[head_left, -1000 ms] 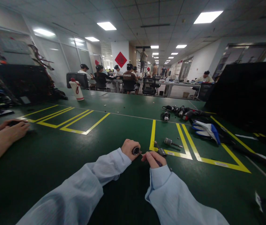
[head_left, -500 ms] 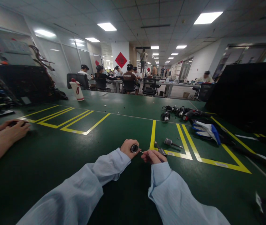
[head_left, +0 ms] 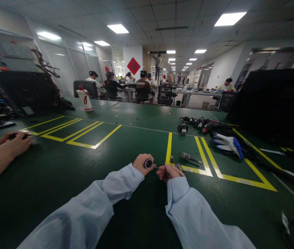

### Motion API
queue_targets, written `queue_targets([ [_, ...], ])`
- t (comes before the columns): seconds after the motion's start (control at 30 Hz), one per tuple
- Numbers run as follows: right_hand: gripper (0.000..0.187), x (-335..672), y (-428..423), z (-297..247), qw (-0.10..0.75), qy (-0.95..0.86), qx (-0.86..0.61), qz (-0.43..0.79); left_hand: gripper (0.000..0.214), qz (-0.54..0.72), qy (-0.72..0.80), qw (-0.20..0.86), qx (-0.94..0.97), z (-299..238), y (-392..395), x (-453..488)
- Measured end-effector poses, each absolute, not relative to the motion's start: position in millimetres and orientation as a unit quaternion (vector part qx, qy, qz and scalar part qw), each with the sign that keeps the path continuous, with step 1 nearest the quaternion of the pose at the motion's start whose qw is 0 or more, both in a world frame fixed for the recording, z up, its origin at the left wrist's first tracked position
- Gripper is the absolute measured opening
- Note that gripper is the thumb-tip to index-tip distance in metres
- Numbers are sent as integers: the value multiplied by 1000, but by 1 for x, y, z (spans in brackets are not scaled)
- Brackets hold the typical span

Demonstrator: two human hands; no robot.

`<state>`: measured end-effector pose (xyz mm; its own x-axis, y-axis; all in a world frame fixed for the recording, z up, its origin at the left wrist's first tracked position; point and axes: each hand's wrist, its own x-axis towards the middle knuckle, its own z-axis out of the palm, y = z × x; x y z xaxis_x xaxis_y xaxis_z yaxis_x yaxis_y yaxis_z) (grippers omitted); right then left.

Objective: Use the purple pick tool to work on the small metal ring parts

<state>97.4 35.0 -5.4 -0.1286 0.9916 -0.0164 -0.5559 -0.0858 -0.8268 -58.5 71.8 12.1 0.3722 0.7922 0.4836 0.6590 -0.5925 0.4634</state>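
Note:
My left hand (head_left: 140, 162) is wrapped round a dark metal cylinder (head_left: 148, 164), whose ringed, hollow-looking end faces me. A thin metal rod (head_left: 159, 168) is pinched in my right hand (head_left: 169, 172), its tip pointing left towards the cylinder's side. Whether that tip touches the cylinder is too small to tell. Just beyond my right hand lies a small metal tool part with a shaft (head_left: 178, 166), partly hidden by the fingers. A similar grey cylindrical part with a thin shaft (head_left: 188, 157) rests on the green table (head_left: 97, 193) inside a yellow tape outline.
Dark tools with metal collars (head_left: 183, 129) lie at the back right, beside a blue-white glove (head_left: 228, 145). Another person's hands (head_left: 14, 147) hold a dark object at the left. A white bottle (head_left: 85, 99) stands far left; a black panel (head_left: 273, 107) rises at right.
My right hand has shifted very slightly right with the thin rod. My left hand and the cylinder have barely moved.

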Motion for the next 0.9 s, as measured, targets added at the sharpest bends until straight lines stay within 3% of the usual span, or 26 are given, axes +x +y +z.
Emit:
queue_targets([
  [0.17,30,97,32,-5,593,-383,-334,624,13,340,449,57,824,11,70,-57],
  [0.47,28,95,37,-7,573,-320,-286,698,19,381,424,134,811,7,74,-60],
  [0.67,26,95,35,-4,586,-328,-285,684,19,382,417,111,817,9,73,-59],
  [0.9,27,92,20,6,632,-469,-369,494,16,370,455,53,808,12,70,-57],
])
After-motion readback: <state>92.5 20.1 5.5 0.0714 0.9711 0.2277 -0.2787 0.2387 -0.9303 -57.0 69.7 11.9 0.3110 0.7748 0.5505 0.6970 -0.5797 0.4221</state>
